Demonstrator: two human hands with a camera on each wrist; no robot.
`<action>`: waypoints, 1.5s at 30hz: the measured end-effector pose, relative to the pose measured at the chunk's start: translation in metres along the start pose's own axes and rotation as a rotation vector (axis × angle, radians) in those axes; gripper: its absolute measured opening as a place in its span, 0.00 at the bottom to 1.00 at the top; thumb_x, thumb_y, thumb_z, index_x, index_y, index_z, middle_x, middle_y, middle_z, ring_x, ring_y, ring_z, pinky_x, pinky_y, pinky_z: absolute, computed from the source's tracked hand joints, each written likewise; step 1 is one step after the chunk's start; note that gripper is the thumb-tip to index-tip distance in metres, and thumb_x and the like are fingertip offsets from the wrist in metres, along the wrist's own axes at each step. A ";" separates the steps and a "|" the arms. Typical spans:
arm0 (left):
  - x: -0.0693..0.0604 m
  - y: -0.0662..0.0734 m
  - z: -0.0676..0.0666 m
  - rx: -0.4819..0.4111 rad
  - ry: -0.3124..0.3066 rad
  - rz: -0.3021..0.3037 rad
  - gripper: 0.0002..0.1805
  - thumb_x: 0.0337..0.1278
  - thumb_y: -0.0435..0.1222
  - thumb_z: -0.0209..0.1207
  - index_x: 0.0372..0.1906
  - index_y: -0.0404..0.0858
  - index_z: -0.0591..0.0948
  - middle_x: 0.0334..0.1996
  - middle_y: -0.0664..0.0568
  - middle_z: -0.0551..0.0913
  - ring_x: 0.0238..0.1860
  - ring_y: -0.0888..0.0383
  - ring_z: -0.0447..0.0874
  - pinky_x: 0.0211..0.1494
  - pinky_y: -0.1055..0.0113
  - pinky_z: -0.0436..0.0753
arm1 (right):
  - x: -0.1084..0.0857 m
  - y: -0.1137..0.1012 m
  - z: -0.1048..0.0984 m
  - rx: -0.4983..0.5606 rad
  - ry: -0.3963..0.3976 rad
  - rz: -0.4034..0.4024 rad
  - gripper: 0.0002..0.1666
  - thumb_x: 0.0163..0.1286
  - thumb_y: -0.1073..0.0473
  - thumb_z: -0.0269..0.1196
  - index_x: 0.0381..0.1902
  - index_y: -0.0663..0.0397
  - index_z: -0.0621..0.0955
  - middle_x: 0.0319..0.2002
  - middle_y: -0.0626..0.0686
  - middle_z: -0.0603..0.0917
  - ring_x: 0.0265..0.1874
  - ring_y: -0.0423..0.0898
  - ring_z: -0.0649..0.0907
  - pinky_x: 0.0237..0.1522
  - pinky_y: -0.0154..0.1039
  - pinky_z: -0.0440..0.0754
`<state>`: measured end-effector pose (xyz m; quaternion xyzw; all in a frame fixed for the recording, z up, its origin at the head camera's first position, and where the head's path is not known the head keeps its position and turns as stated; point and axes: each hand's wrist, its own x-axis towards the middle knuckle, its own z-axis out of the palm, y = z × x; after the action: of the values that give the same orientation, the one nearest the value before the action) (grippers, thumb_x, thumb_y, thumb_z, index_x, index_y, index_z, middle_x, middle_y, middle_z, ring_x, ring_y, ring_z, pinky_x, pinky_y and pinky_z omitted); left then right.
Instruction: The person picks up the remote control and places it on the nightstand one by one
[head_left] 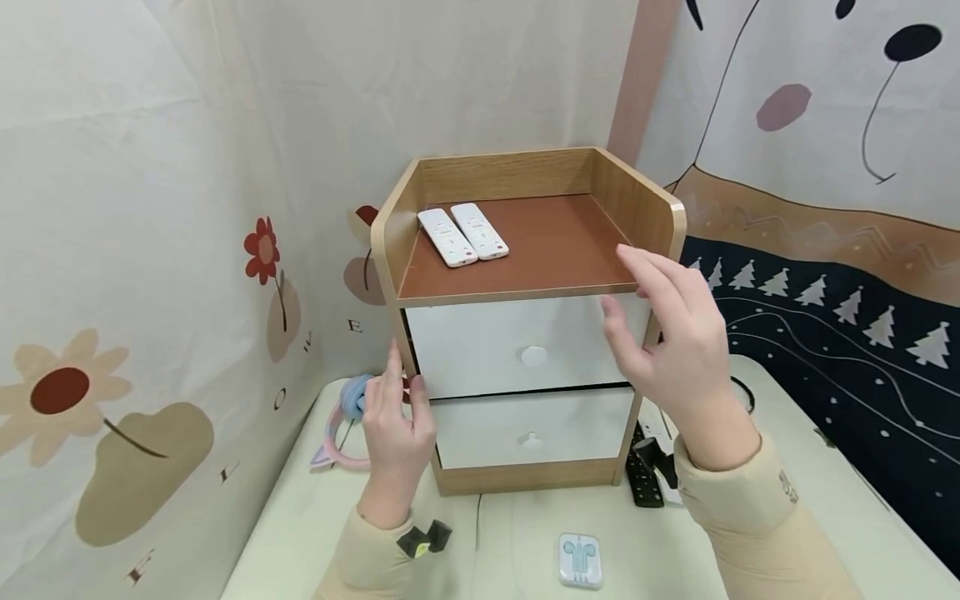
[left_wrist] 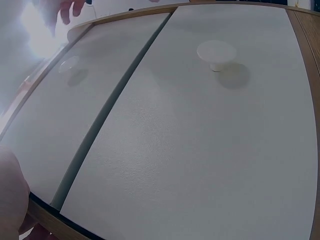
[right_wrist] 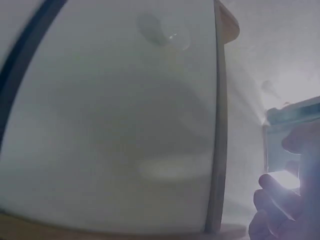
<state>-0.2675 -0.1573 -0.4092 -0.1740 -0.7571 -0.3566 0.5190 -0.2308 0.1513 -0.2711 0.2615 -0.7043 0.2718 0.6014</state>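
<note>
A small wooden cabinet point(head_left: 517, 477) with two white drawers stands in the middle of the head view. Both the upper drawer point(head_left: 472, 350) and the lower drawer point(head_left: 480, 433) are closed, each with a round white knob. My left hand point(head_left: 397, 433) rests against the cabinet's left side, fingers extended upward; in the left wrist view part of that hand point(left_wrist: 11, 192) shows at the cabinet edge. My right hand point(head_left: 678, 350), fingers spread and holding nothing, is raised before the top right front corner; whether it touches the cabinet is unclear. Two white remotes point(head_left: 480, 232) lie on the brown top shelf.
Boxed earphones point(head_left: 580, 560) lie on the pale table in front of the cabinet. To its right are a black remote point(head_left: 643, 479) and a white item, partly behind my right wrist. A pink and blue headband point(head_left: 352, 400) sits at the left. Printed cloth hangs behind.
</note>
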 end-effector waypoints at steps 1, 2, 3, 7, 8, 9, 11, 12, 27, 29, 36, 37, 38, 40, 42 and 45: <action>0.000 0.000 -0.001 0.000 0.001 0.001 0.32 0.74 0.27 0.60 0.79 0.24 0.71 0.31 0.38 0.81 0.41 0.42 0.77 0.47 0.55 0.74 | -0.004 0.002 -0.002 -0.001 0.013 0.010 0.26 0.71 0.56 0.67 0.64 0.62 0.87 0.58 0.65 0.90 0.39 0.60 0.84 0.54 0.30 0.75; 0.000 0.000 -0.001 0.001 0.003 0.002 0.32 0.74 0.27 0.60 0.79 0.24 0.71 0.31 0.38 0.81 0.41 0.42 0.77 0.47 0.55 0.74 | -0.007 0.004 -0.005 -0.005 0.022 0.022 0.26 0.71 0.56 0.67 0.64 0.62 0.87 0.59 0.66 0.90 0.39 0.60 0.84 0.55 0.27 0.74; 0.000 0.000 -0.001 0.001 0.003 0.002 0.32 0.74 0.27 0.60 0.79 0.25 0.71 0.31 0.38 0.81 0.41 0.42 0.77 0.46 0.55 0.74 | -0.011 0.007 -0.008 -0.007 0.036 0.036 0.26 0.71 0.56 0.67 0.64 0.63 0.87 0.59 0.67 0.90 0.40 0.61 0.84 0.56 0.24 0.73; -0.001 0.001 -0.003 0.005 -0.007 -0.009 0.32 0.75 0.27 0.60 0.80 0.25 0.70 0.31 0.38 0.80 0.42 0.42 0.77 0.46 0.55 0.74 | -0.026 0.015 -0.020 -0.042 0.084 0.090 0.27 0.71 0.57 0.65 0.64 0.65 0.86 0.61 0.68 0.88 0.39 0.63 0.83 0.56 0.19 0.71; -0.002 0.001 -0.003 0.005 -0.009 -0.013 0.32 0.75 0.27 0.60 0.80 0.25 0.70 0.31 0.38 0.80 0.42 0.42 0.77 0.46 0.55 0.74 | -0.030 0.017 -0.023 -0.053 0.094 0.100 0.27 0.72 0.57 0.65 0.64 0.65 0.86 0.61 0.68 0.88 0.38 0.63 0.83 0.55 0.19 0.71; -0.002 0.001 -0.003 0.006 -0.012 -0.017 0.32 0.75 0.28 0.60 0.80 0.25 0.70 0.31 0.38 0.80 0.42 0.42 0.77 0.46 0.55 0.74 | -0.034 0.020 -0.025 -0.060 0.108 0.110 0.27 0.72 0.57 0.65 0.64 0.66 0.86 0.61 0.69 0.88 0.37 0.64 0.83 0.55 0.18 0.70; -0.002 0.001 -0.004 0.008 -0.019 -0.022 0.32 0.76 0.28 0.59 0.80 0.25 0.70 0.32 0.38 0.81 0.42 0.42 0.77 0.46 0.55 0.74 | -0.043 0.025 -0.028 -0.081 0.118 0.128 0.27 0.73 0.56 0.64 0.64 0.67 0.86 0.62 0.69 0.87 0.36 0.64 0.83 0.55 0.18 0.70; -0.002 0.002 -0.004 0.008 -0.020 -0.023 0.32 0.76 0.28 0.59 0.80 0.25 0.70 0.32 0.38 0.81 0.43 0.42 0.77 0.47 0.55 0.75 | -0.048 0.028 -0.030 -0.092 0.119 0.137 0.27 0.73 0.56 0.64 0.64 0.67 0.85 0.62 0.69 0.87 0.36 0.65 0.83 0.55 0.17 0.69; 0.000 0.002 -0.006 0.009 -0.022 -0.014 0.32 0.75 0.28 0.60 0.80 0.25 0.70 0.32 0.37 0.81 0.42 0.42 0.78 0.46 0.55 0.75 | -0.150 0.071 -0.029 -0.233 -0.119 0.291 0.34 0.69 0.61 0.66 0.73 0.63 0.80 0.66 0.69 0.84 0.38 0.58 0.84 0.42 0.39 0.73; 0.000 0.001 -0.006 0.009 -0.026 -0.016 0.32 0.76 0.28 0.60 0.80 0.25 0.70 0.33 0.38 0.82 0.42 0.42 0.78 0.46 0.55 0.75 | -0.163 0.074 -0.029 -0.248 -0.145 0.315 0.36 0.68 0.62 0.67 0.74 0.62 0.80 0.64 0.69 0.84 0.39 0.58 0.84 0.42 0.42 0.73; 0.000 0.001 -0.004 0.000 -0.024 -0.015 0.32 0.75 0.28 0.59 0.80 0.26 0.70 0.31 0.38 0.81 0.42 0.42 0.78 0.46 0.54 0.75 | -0.204 0.083 -0.029 -0.287 -0.262 0.414 0.38 0.69 0.64 0.69 0.76 0.63 0.77 0.63 0.71 0.84 0.40 0.62 0.86 0.39 0.55 0.81; 0.001 0.001 -0.004 -0.001 -0.024 -0.013 0.32 0.75 0.28 0.60 0.80 0.26 0.70 0.31 0.38 0.81 0.42 0.42 0.78 0.46 0.54 0.75 | -0.209 0.084 -0.029 -0.288 -0.280 0.436 0.38 0.69 0.64 0.69 0.77 0.62 0.77 0.63 0.71 0.84 0.40 0.63 0.86 0.38 0.59 0.82; 0.001 0.001 -0.004 -0.002 -0.024 -0.011 0.32 0.75 0.28 0.60 0.80 0.26 0.70 0.31 0.38 0.81 0.42 0.42 0.78 0.46 0.54 0.75 | -0.213 0.085 -0.029 -0.289 -0.297 0.457 0.38 0.70 0.64 0.69 0.77 0.62 0.76 0.64 0.71 0.83 0.40 0.63 0.87 0.38 0.63 0.83; 0.001 0.001 -0.004 -0.003 -0.024 -0.009 0.32 0.75 0.28 0.60 0.80 0.25 0.70 0.31 0.38 0.81 0.42 0.42 0.78 0.46 0.55 0.75 | -0.221 0.087 -0.030 -0.292 -0.341 0.512 0.39 0.71 0.64 0.69 0.78 0.61 0.75 0.65 0.72 0.82 0.42 0.65 0.87 0.39 0.67 0.84; 0.001 0.001 -0.004 0.000 -0.022 -0.007 0.32 0.75 0.28 0.60 0.80 0.25 0.70 0.31 0.38 0.81 0.42 0.42 0.78 0.46 0.55 0.75 | -0.229 0.089 -0.031 -0.301 -0.390 0.569 0.38 0.73 0.62 0.68 0.79 0.61 0.74 0.67 0.73 0.81 0.43 0.66 0.87 0.41 0.68 0.85; 0.001 0.001 -0.004 0.002 -0.018 -0.003 0.32 0.75 0.28 0.60 0.80 0.25 0.71 0.31 0.38 0.81 0.41 0.42 0.77 0.46 0.56 0.74 | -0.239 0.091 -0.033 -0.331 -0.474 0.659 0.38 0.76 0.59 0.67 0.81 0.60 0.72 0.68 0.74 0.79 0.50 0.71 0.85 0.47 0.71 0.84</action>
<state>-0.2641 -0.1597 -0.4074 -0.1754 -0.7625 -0.3551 0.5116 -0.2371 0.2491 -0.5099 -0.0219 -0.9027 0.2653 0.3380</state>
